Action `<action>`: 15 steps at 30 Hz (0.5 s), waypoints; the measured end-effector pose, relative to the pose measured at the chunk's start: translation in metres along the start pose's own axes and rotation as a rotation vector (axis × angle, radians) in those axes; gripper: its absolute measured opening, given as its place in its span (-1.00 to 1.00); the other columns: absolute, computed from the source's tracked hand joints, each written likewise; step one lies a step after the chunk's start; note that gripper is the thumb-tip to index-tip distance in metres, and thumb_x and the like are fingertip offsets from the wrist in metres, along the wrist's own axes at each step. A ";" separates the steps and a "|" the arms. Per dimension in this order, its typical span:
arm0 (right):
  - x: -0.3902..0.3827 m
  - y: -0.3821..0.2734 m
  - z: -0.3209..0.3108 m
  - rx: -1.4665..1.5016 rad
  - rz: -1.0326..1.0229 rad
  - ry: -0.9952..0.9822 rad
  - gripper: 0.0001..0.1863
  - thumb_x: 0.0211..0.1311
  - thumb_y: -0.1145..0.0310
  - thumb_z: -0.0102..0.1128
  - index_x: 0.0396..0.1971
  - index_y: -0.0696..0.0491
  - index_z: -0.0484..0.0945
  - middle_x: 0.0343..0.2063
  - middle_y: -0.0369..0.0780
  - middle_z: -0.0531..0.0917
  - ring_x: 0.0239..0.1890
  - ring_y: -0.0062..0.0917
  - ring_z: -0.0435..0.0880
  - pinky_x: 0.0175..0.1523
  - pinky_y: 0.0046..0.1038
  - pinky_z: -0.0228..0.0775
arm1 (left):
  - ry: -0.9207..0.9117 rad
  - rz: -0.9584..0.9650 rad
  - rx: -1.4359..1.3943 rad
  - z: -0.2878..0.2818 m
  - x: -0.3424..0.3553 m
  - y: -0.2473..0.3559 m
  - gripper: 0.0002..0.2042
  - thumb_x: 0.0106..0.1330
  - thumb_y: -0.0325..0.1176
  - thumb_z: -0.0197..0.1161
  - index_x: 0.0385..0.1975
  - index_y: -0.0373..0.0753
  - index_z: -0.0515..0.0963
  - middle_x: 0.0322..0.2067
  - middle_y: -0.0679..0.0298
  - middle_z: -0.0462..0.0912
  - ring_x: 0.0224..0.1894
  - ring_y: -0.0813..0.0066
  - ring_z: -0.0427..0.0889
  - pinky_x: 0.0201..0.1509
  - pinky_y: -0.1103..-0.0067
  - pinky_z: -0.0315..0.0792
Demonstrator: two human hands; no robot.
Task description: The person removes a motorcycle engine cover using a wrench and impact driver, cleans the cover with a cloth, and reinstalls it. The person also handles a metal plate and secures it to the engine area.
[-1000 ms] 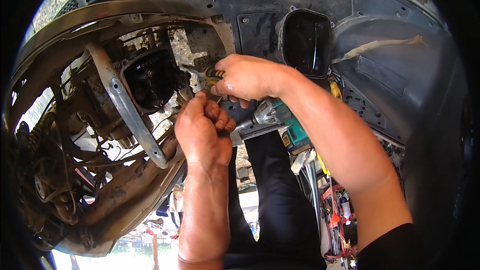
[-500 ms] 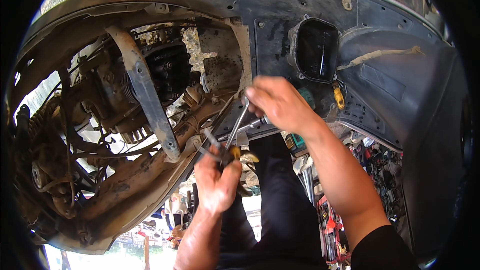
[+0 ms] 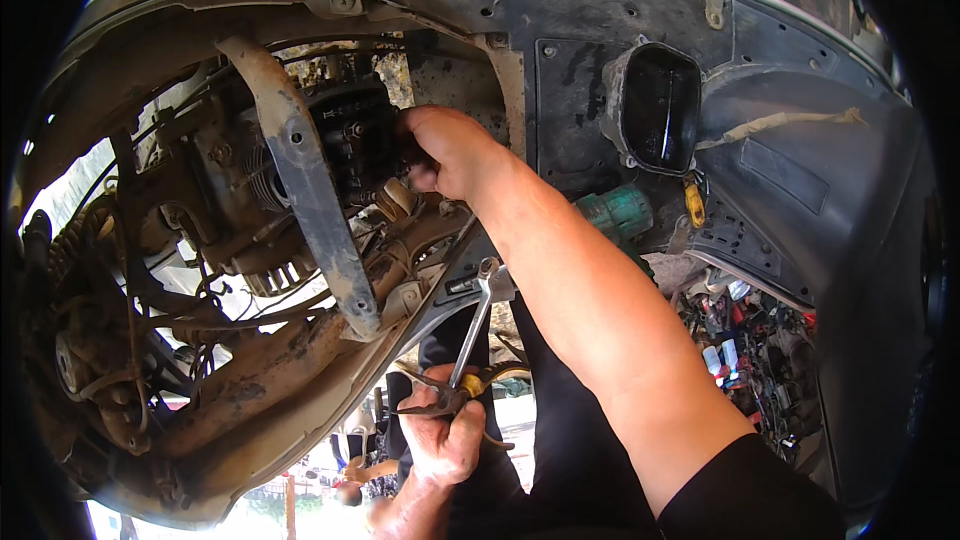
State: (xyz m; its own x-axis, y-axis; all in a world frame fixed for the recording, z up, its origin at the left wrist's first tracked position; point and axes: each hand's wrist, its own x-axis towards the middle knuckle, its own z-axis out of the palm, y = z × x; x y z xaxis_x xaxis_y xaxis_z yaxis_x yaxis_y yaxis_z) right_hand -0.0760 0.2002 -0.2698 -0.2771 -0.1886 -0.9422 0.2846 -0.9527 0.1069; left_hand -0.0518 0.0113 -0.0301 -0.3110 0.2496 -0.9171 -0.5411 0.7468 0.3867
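Observation:
My left hand (image 3: 440,440), low in the middle, is closed around yellow-handled pliers (image 3: 450,398) and a long steel wrench (image 3: 472,335) whose ring end points up toward the panel. My right hand (image 3: 450,150) reaches into the dark engine head (image 3: 355,145), right of a worn metal strut (image 3: 305,180); its fingers are curled at the engine's edge, and what they grip is hidden. Behind my right forearm lies a green power tool (image 3: 612,212), partly covered.
A dark plastic panel (image 3: 565,90) carries an open black housing (image 3: 660,105); a small yellow tool (image 3: 693,200) lies below it. Rusty frame members and cables (image 3: 150,320) fill the left. My dark-clad legs (image 3: 570,450) show below, with jumbled tools (image 3: 740,360) at lower right.
The pliers passed from my right hand to my left, alongside the wrench. My left hand dropped lower, and my right hand left the wrench's upper end and moved up-left into the engine.

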 end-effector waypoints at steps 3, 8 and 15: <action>0.006 0.004 0.001 0.013 -0.004 -0.037 -0.86 0.21 0.41 0.06 -0.55 0.01 0.46 -0.67 -0.33 0.37 -0.69 -0.64 0.23 -0.64 -0.58 -0.06 | -0.026 0.045 0.020 0.001 0.001 0.002 -0.58 0.13 -0.27 0.27 -0.09 -0.45 0.51 -0.55 0.38 0.49 -0.52 0.65 0.41 -0.38 0.68 0.28; 0.005 0.005 -0.001 -0.018 -0.033 -0.009 -0.88 0.21 0.44 0.05 -0.54 0.01 0.45 -0.67 -0.34 0.36 -0.69 -0.65 0.20 -0.65 -0.58 -0.10 | -0.026 -0.005 -0.021 0.002 0.003 0.005 -0.52 0.16 -0.18 0.28 -0.06 -0.45 0.49 -0.62 0.47 0.42 -0.56 0.74 0.33 -0.44 0.73 0.19; -0.001 0.007 0.003 -0.004 -0.073 0.014 -0.91 0.21 0.45 -0.01 -0.49 0.06 0.43 -0.67 -0.27 0.34 -0.71 -0.61 0.19 -0.66 -0.56 -0.08 | 0.006 -0.051 -0.099 0.002 0.006 0.006 -0.66 0.07 -0.46 0.16 -0.14 -0.47 0.54 -0.41 0.23 0.58 -0.36 0.52 0.50 -0.21 0.60 0.41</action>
State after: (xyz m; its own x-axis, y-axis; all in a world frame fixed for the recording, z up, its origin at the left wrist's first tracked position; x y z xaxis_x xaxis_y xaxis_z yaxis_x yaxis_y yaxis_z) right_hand -0.0769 0.1933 -0.2668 -0.2845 -0.1153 -0.9517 0.2676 -0.9628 0.0367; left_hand -0.0549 0.0187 -0.0338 -0.2854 0.2090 -0.9353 -0.6307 0.6938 0.3475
